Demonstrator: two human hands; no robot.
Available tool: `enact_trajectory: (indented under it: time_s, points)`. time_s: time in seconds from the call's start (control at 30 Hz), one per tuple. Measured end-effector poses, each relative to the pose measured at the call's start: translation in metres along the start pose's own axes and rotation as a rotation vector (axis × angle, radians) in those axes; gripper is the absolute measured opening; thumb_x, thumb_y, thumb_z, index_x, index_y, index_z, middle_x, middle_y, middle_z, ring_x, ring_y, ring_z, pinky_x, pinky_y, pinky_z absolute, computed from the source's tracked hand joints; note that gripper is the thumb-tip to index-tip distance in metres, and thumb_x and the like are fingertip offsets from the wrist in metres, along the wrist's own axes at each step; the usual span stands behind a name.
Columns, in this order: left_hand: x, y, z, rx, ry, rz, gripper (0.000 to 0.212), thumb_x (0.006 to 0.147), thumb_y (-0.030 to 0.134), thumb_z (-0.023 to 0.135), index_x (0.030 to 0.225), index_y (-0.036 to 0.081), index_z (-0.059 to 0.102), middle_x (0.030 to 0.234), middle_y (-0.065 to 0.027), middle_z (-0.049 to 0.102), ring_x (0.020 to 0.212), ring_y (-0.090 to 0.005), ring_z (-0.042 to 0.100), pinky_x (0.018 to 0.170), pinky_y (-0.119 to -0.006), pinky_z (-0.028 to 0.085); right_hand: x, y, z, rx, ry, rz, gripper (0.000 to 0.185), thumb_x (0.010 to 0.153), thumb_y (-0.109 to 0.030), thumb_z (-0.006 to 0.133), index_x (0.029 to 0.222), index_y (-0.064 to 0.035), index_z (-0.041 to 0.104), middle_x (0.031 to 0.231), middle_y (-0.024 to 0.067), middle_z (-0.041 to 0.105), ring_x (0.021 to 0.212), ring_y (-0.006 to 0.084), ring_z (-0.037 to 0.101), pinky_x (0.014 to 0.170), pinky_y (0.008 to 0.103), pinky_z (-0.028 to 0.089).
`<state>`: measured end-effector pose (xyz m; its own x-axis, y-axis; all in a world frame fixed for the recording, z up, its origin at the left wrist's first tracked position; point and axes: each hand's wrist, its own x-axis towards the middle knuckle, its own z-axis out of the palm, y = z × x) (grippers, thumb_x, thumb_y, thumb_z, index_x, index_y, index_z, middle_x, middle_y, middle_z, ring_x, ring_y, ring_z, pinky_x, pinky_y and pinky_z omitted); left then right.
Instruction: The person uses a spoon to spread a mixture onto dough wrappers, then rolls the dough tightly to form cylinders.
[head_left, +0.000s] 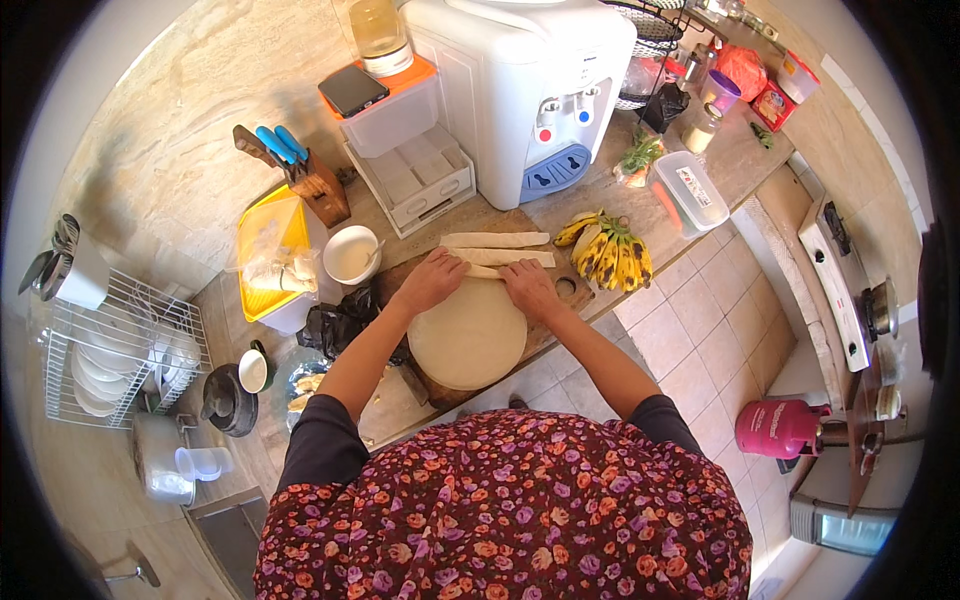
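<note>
A stack of thin round wrapper sheets (466, 334) lies on a wooden board (541, 346) before me. At the far edge of the stack is a narrow roll of wrapper (484, 271). My left hand (436, 281) grips its left end and my right hand (531, 286) its right end, fingers curled over it. Just beyond my hands lie two pale rolls, a farther one (495, 240) and a nearer one (514, 258), side by side on the board. What is inside them is hidden. A white bowl (352, 255) of pale paste with a utensil stands to the left.
Ripe bananas (611, 251) lie right of the board. Left are a black plastic bag (337, 322), a yellow-rimmed container (259, 304) and a knife block (321, 191). A water dispenser (487, 112) stands behind. A lidded plastic box (690, 193) sits near the counter's right edge.
</note>
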<state>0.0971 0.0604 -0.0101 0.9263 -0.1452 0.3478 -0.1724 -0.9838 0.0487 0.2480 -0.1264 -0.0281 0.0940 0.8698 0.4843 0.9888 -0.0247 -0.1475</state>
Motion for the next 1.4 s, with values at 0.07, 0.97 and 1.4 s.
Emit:
enact_trajectory:
  time_s: [0.07,0.97,1.4]
  points:
    - [0.002,-0.001,0.001,0.017,0.062,0.025,0.026,0.075,0.008,0.060,0.101,0.005,0.055,0.096,-0.0096,0.060,0.094,-0.0240,0.056,0.094,-0.038,0.037,0.000,0.003,0.001,0.047,-0.003,0.074,0.013,0.075,-0.009,0.055,0.087,-0.0049,0.058,0.078,0.0099,0.057,0.078,0.0258,0.054,0.076,0.0370,0.042]
    - [0.009,-0.015,-0.022,-0.105,0.095,-0.508,0.030,0.080,0.008,0.053,0.110,0.008,0.055,0.104,-0.0144,0.056,0.099,-0.0367,0.052,0.087,-0.043,0.041,0.025,0.075,-0.024,0.189,-0.035,0.514,0.019,0.073,-0.017,0.063,0.085,-0.0020,0.063,0.081,0.0140,0.061,0.075,0.0289,0.060,0.067,0.0357,0.047]
    - [-0.180,0.164,-0.141,-0.199,0.805,-1.099,0.030,0.078,-0.003,0.063,0.107,0.004,0.059,0.091,-0.0073,0.061,0.076,-0.0144,0.057,0.069,-0.026,0.047,0.060,-0.069,-0.020,0.861,0.056,0.386,0.012,0.081,-0.007,0.061,0.091,0.0003,0.062,0.073,0.0021,0.060,0.065,0.0081,0.054,0.061,0.0227,0.044]
